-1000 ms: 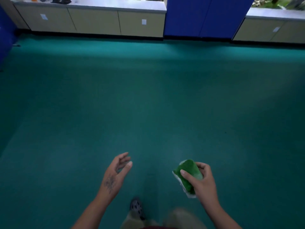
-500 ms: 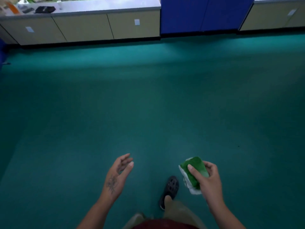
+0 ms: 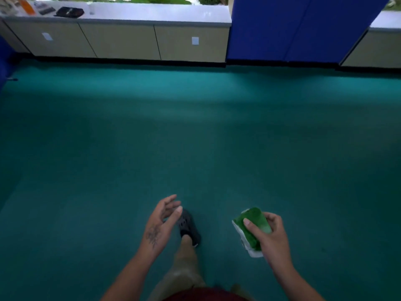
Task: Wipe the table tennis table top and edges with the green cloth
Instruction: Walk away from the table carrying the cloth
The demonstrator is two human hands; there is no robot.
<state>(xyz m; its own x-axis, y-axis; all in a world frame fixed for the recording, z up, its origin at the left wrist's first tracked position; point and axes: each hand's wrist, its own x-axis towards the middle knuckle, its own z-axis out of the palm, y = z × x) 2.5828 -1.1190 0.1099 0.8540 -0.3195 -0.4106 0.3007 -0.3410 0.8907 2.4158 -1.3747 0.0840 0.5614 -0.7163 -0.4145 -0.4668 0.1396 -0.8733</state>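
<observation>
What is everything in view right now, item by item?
folded green cloth: one, green with white underside, held low right
teal floor: one, teal, fills most of the view
beige cabinets: two runs, beige, along the far wall
white countertop: one on the left run, pale, above the cabinets
blue wall panels: two, blue, between the cabinet runs
black pouch: one, black, far left on the countertop
dark shoe: one, black, on the floor between the hands
left hand: one, open, holding nothing
right hand: one, grips the cloth
</observation>
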